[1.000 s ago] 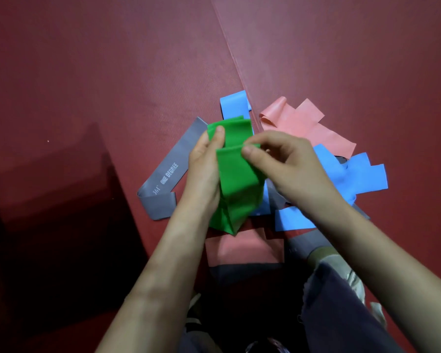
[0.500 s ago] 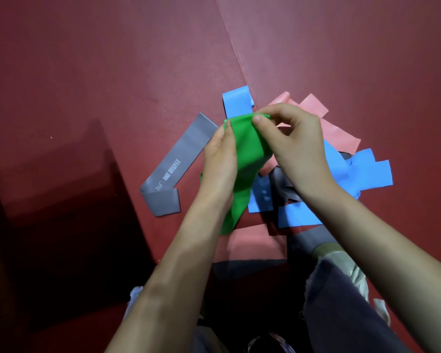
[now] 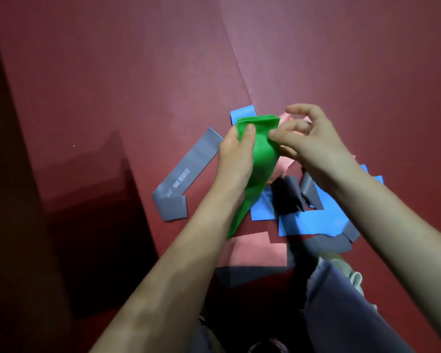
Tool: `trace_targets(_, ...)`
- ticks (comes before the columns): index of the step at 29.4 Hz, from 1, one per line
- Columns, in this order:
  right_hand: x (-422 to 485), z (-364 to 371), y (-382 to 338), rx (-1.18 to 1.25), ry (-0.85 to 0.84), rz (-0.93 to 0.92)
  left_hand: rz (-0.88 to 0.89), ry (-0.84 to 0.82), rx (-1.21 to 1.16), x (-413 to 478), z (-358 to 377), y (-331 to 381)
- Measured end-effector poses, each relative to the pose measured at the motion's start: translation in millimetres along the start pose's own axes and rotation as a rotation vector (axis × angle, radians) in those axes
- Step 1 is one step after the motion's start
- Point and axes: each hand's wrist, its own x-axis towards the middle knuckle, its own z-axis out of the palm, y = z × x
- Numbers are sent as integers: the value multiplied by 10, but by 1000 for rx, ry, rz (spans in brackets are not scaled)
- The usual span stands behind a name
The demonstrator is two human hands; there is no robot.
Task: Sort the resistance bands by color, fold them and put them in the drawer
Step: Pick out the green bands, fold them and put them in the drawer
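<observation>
A green resistance band is held up in the middle of the frame, above the heap of other bands. Its top is folded over in several layers and its tail hangs down toward the lower left. The left hand grips its left edge, thumb pressed on the front and fingers wrapped behind. The right hand has its thumb on the band's right edge. Its index finger is lifted clear and the other fingers are curled, and it seems to pinch the band, though the fingers behind are hidden.

On the red mat below, a grey band printed "361° ONE DEGREE" lies left of centre, one end folded under. Blue bands overlap a dark grey band at centre right, and a pink band lies just below them. A trouser leg fills the lower right.
</observation>
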Motion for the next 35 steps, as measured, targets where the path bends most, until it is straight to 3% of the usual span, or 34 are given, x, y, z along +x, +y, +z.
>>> trace_targets(8, -307, 60, -413, -165, -23, -71, 27, -17, -58, -397, -31, 483)
trace_targets(14, -824, 173, -771, -217, -147, -64, 138, 41, -12, -983, -177, 859)
trace_targets(20, -1383, 122, -1200, -541, -289, -285, 309, 105, -25, -1579, -292, 1665)
trace_targets(29, -2299, 271, -1926, -353, -436, -365, 512, 90, -70, -2700, -381, 2540)
trace_targets(35, -3057, 288, -2017, -432, -614, -469, 640, 93, -32, -3470, -585, 2714)
